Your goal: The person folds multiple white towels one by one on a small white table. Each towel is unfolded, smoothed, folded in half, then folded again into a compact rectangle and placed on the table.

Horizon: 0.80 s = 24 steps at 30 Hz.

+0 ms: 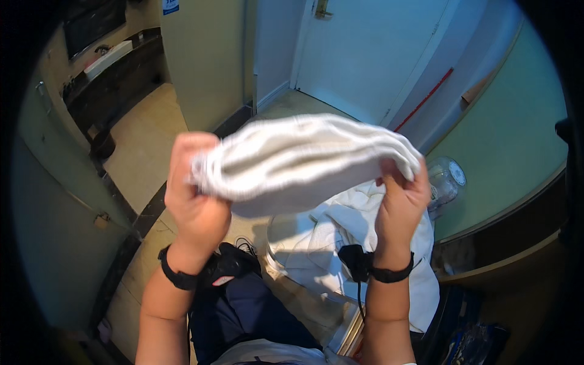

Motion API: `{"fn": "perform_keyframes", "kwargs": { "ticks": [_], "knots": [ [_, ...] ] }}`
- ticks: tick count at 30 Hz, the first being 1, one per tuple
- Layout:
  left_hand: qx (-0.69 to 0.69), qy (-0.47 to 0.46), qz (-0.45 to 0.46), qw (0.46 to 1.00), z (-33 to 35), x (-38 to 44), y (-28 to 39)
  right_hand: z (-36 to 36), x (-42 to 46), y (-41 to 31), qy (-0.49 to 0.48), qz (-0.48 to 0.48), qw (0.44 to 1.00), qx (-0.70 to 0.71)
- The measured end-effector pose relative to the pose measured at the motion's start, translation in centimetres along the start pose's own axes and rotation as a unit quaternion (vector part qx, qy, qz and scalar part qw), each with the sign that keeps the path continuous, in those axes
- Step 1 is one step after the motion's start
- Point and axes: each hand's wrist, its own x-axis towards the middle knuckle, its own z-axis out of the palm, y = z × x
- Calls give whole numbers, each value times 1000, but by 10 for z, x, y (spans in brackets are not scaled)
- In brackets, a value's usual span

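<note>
A folded white towel (292, 164) is stretched between my two hands at chest height, somewhat blurred. My left hand (196, 182) grips its left end, where the layers bunch together. At the other end my right hand (404, 187) pinches the edge, thumb underneath. Several loose layers sag open along the top. Below the right hand, a heap of white towels or linen (346, 228) lies crumpled over a round white surface (287, 232) and hangs down its right side. Each wrist wears a black band; a black device with a cable is fixed to the right one.
A clear plastic jar (445, 182) stands beyond the heap, beside a curved frosted panel (502, 123). A white door (365, 50) with a brass handle is shut ahead. On the left, a glass door (64, 219) stands beside a bathroom with a dark counter (118, 68). Dark bags (474, 337) lie lower right.
</note>
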Motion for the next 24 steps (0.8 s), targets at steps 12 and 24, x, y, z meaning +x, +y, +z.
{"fn": "perform_keyframes", "kwargs": {
  "ticks": [12,24],
  "knots": [
    [-192,-360,-280,869,-5,-210,29,-154,-144,7,-216,215,921,-241],
    [-323,-381,-366,785,-6,-242,23,-145,-143,0,-275,185,910,-247]
  ]
}}
